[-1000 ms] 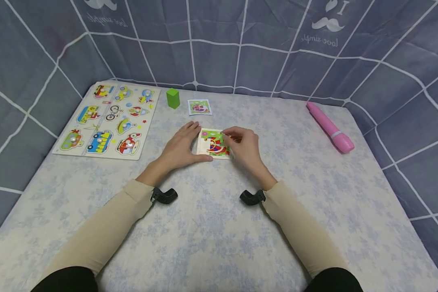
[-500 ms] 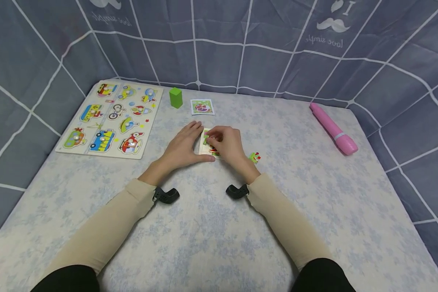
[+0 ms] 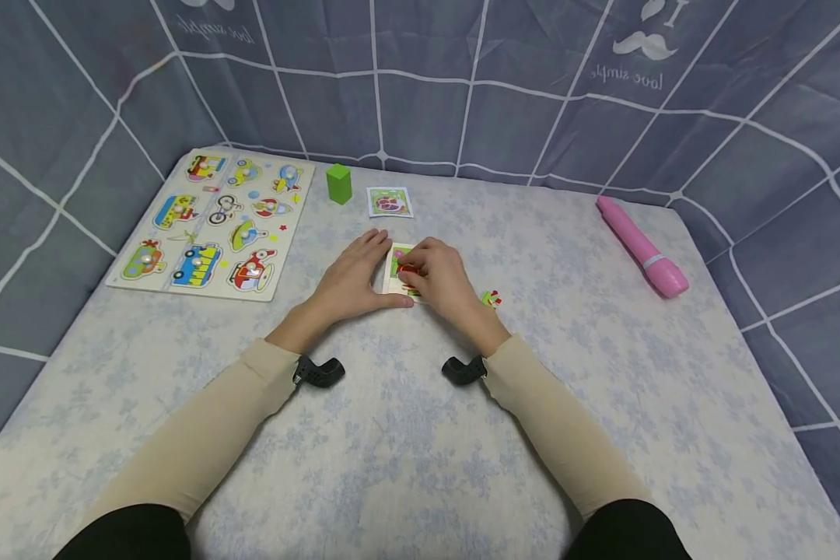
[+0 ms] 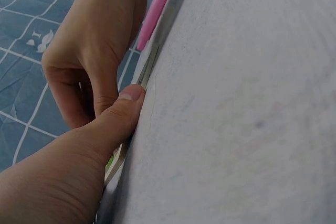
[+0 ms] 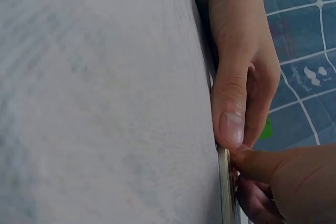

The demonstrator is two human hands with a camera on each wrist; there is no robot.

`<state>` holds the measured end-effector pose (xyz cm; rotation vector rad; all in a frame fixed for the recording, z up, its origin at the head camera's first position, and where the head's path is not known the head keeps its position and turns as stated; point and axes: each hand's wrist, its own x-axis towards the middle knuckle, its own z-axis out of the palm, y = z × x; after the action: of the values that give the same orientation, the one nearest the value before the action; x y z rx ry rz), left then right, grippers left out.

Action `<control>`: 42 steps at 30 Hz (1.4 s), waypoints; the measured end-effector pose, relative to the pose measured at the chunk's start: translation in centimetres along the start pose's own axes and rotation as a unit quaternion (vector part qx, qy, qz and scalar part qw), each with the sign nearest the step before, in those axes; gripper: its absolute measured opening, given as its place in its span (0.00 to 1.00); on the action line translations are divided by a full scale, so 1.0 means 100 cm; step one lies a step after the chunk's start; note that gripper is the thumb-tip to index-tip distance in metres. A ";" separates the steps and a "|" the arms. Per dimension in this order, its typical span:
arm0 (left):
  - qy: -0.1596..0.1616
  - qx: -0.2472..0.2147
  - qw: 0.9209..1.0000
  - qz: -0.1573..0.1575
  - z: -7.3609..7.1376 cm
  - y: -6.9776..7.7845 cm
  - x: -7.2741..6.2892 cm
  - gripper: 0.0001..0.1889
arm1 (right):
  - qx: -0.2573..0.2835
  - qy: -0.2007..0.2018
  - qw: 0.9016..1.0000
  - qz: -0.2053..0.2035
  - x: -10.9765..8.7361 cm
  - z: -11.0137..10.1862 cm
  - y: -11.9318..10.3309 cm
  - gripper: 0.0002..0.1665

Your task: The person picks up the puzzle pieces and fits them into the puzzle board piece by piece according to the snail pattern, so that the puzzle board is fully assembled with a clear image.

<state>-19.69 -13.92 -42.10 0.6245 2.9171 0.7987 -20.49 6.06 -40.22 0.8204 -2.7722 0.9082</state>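
A small picture puzzle board [image 3: 390,286] lies flat on the table, showing green and red parts. My left hand [image 3: 350,280] holds it at its left end, thumb along the near edge and fingers at the far left corner. Over the board, my right hand [image 3: 448,284] pinches a small red puzzle piece [image 3: 409,269], mostly hidden by the fingers. A loose green and red puzzle piece [image 3: 491,299] lies beside the right wrist. In the right wrist view, the board's edge [image 5: 226,182] shows under the left thumb. The right hand covers much of the board.
A peg puzzle board [image 3: 213,225] with vehicle pictures lies at the back left. Beside it stand a green block [image 3: 339,184] and a small picture card [image 3: 390,202]. A pink tube-shaped object [image 3: 642,247] lies at the right. A grey checked curtain [image 3: 427,93] surrounds the table.
My right hand put a green and red piece down to the right of the board. It then came back over the board's left part. My left hand stayed on the board.
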 end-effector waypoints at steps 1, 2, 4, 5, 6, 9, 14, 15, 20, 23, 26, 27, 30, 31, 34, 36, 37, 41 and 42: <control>0.000 0.000 1.000 0.001 0.000 0.000 0.000 0.62 | -0.014 -0.002 1.000 -0.007 0.000 0.000 -0.001 0.14; -0.001 0.000 1.000 0.002 0.000 0.000 0.001 0.62 | -0.029 -0.006 0.999 -0.013 -0.001 -0.001 -0.002 0.14; -0.003 -0.002 1.000 0.003 0.000 0.001 0.001 0.63 | -0.065 -0.013 0.998 -0.025 -0.002 -0.002 -0.005 0.12; -0.003 -0.003 1.000 0.003 0.001 0.001 0.001 0.63 | -0.083 -0.018 0.996 -0.032 -0.002 -0.002 -0.007 0.12; -0.003 -0.005 1.000 0.004 0.001 0.001 0.001 0.63 | -0.100 -0.022 0.994 -0.039 -0.003 -0.002 -0.008 0.11; 0.000 -0.007 1.000 0.004 0.002 0.001 0.001 0.63 | -0.138 -0.032 0.988 -0.064 -0.007 -0.002 -0.012 0.10; -0.002 -0.006 1.000 0.002 0.001 0.002 0.001 0.63 | -0.130 -0.034 0.988 -0.080 -0.014 -0.003 -0.013 0.11; -0.003 -0.005 1.000 0.001 0.001 0.002 0.001 0.63 | -0.122 -0.034 0.989 -0.080 -0.015 -0.004 -0.012 0.11; -0.008 -0.001 1.000 0.000 0.001 0.003 0.000 0.63 | -0.103 -0.037 0.990 -0.086 -0.024 -0.006 -0.010 0.13; -0.009 -0.001 1.000 -0.003 0.001 0.003 0.000 0.63 | -0.106 -0.048 0.990 -0.081 -0.031 -0.009 -0.009 0.15; -0.009 -0.002 1.000 -0.006 0.001 0.003 0.001 0.63 | -0.107 -0.059 0.990 -0.068 -0.038 -0.012 -0.009 0.18; -0.008 -0.001 1.000 -0.006 0.001 0.003 0.001 0.63 | -0.106 -0.063 0.990 -0.064 -0.040 -0.013 -0.009 0.19; -0.004 -0.001 1.000 -0.006 0.001 0.002 0.001 0.63 | -0.097 -0.070 0.991 -0.058 -0.045 -0.016 -0.007 0.21; -0.003 -0.001 1.000 -0.006 0.001 0.002 0.002 0.63 | -0.088 -0.069 0.992 -0.056 -0.047 -0.017 -0.007 0.21; -0.002 -0.003 1.000 -0.005 0.001 0.001 0.001 0.63 | -0.052 -0.049 0.997 -0.040 -0.052 -0.022 -0.001 0.22; -0.001 -0.004 1.000 -0.004 0.001 0.001 0.001 0.63 | -0.025 -0.027 0.999 -0.016 -0.057 -0.027 0.003 0.22; 0.000 -0.005 1.000 -0.003 0.000 0.002 0.001 0.63 | -0.013 -0.015 1.000 -0.003 -0.060 -0.030 0.006 0.22; 0.000 -0.006 1.000 -0.003 -0.001 0.003 0.000 0.63 | 0.012 0.018 0.999 0.039 -0.071 -0.044 0.021 0.23; -0.001 -0.006 1.000 -0.003 -0.001 0.003 0.000 0.63 | 0.017 0.023 0.999 0.045 -0.075 -0.048 0.025 0.23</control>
<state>-19.64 -13.74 -41.85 0.6138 2.9098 0.8131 -15.75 13.91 -39.58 0.6742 -2.7812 0.9780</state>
